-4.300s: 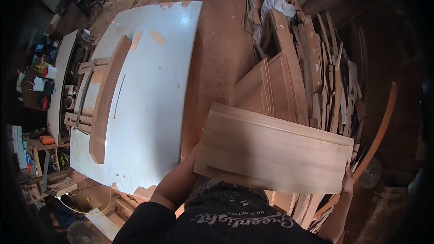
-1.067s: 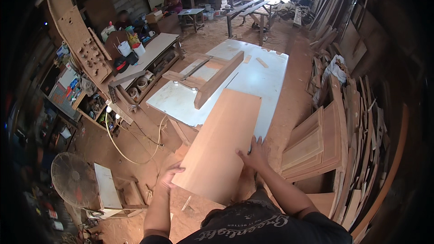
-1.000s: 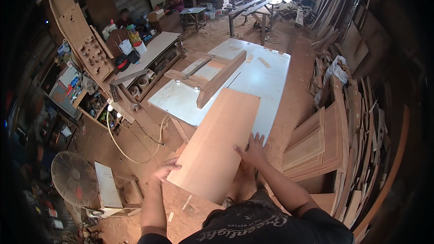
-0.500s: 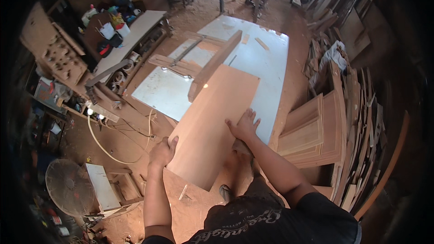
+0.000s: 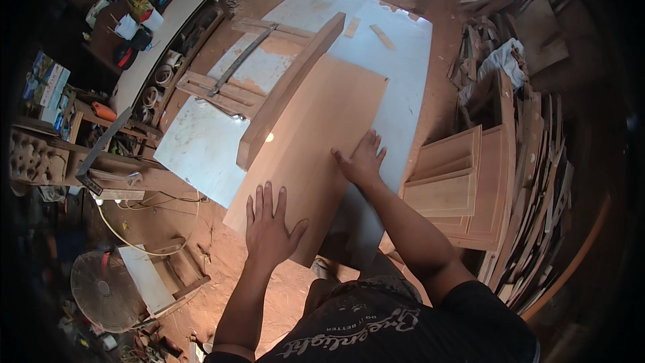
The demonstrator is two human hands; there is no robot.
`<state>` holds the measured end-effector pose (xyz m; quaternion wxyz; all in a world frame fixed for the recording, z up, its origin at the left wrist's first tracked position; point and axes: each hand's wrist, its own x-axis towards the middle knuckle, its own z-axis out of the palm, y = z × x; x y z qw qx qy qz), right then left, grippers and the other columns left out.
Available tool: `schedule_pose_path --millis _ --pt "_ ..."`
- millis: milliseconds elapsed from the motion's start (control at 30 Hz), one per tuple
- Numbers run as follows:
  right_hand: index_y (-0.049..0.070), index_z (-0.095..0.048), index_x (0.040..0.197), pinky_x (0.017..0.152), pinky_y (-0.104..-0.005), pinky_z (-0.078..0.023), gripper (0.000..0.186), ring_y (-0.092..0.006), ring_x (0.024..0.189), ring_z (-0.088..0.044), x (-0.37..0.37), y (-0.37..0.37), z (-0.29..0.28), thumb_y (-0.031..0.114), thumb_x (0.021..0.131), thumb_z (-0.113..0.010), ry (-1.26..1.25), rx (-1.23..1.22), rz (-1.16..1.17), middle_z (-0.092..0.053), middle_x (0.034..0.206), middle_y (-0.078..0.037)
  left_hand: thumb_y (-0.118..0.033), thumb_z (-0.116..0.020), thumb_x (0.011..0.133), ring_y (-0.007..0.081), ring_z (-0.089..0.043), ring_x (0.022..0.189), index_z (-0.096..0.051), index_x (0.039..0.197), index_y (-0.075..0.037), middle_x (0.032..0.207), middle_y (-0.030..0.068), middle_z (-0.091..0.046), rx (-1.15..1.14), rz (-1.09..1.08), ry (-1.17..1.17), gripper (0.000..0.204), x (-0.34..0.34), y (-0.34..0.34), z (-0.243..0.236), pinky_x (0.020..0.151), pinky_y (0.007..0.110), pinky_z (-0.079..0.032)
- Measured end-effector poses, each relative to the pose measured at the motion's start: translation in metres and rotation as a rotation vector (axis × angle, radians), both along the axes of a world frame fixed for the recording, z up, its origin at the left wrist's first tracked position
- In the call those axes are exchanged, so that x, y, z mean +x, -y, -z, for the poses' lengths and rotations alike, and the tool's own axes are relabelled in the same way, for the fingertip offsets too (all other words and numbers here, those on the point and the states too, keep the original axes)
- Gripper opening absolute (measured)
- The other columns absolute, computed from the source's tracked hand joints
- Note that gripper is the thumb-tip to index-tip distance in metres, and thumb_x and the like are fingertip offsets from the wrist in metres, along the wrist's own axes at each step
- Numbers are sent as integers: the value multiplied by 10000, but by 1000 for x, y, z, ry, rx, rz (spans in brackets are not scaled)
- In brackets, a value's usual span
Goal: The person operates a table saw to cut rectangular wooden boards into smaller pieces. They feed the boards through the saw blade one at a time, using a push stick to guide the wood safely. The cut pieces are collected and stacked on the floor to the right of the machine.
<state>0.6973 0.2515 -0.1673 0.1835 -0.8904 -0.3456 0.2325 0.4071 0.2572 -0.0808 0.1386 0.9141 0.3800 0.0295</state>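
Pale brown wood panel (image 5: 309,141) laid slantwise on the white tabletop (image 5: 403,121), near end about at the near edge, long left side right next to a thick timber beam (image 5: 294,87). Can't tell if touching. Looks like a positioning-and-steadying step. Left hand (image 5: 272,232) palm down on the near end, fingers fanned wide, nothing gripped. Right hand (image 5: 363,163) at the long right edge, thumb over the top face, fingers spread out beyond; not clasping anything either, by the look of it. Can't see how hard either one presses. As for the next move, probably calls for even pressure from both palms and some care around that beam.

Surface-wise, pretty beat up: brown worn patches, ragged chips along the far edge. Also carrying a wooden frame (image 5: 232,89), a metal bar clamp (image 5: 243,59) across it, and two loose wood strips (image 5: 382,36).

Around that, dusty reddish floor (image 5: 442,44), caged fan (image 5: 104,289) low on the left, cluttered side bench (image 5: 168,30) farther up, panelled doors (image 5: 443,191) and stacked boards (image 5: 537,202) on the right.
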Motion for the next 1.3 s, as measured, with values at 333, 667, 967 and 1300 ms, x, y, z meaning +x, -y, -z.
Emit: schedule_pose_path --millis 333,667,967,1300 --pt "-150 -100 1640 1294 -666 -51 1262 -483 1639 -78 133 -72 32 672 907 -715 8 37 14 -161 1725 -359 -635 -590 1008 465 -206 1618 -337 1672 -48 1717 295 -274 22 -44 -63 921 132 -72 32 1312 585 -146" --pt "-115 -160 1649 1305 -626 -62 1225 -444 1645 -105 263 -145 45 684 906 -718 -18 31 52 -220 1731 -298 -720 -441 1045 334 -80 1671 -217 1726 -141 1792 182 -146 -38 -91 -203 921 266 -141 52 1354 496 -56" --pt "-47 -322 1640 1288 -646 -173 987 -508 1597 -233 289 -97 49 590 979 -684 -73 330 139 -306 1714 -285 -765 -346 1045 300 -40 1678 -171 1740 -161 1812 144 -91 -26 -95 -235 937 369 -195 75 1356 478 -33" --pt "-91 -497 1501 1218 -458 -345 777 -445 1437 -475 249 33 134 509 1033 -656 -515 738 457 -528 1506 -318 -779 -387 1025 383 -45 1669 -155 1735 -100 1792 239 -86 11 105 -163 1009 454 -177 97 1350 504 -53"
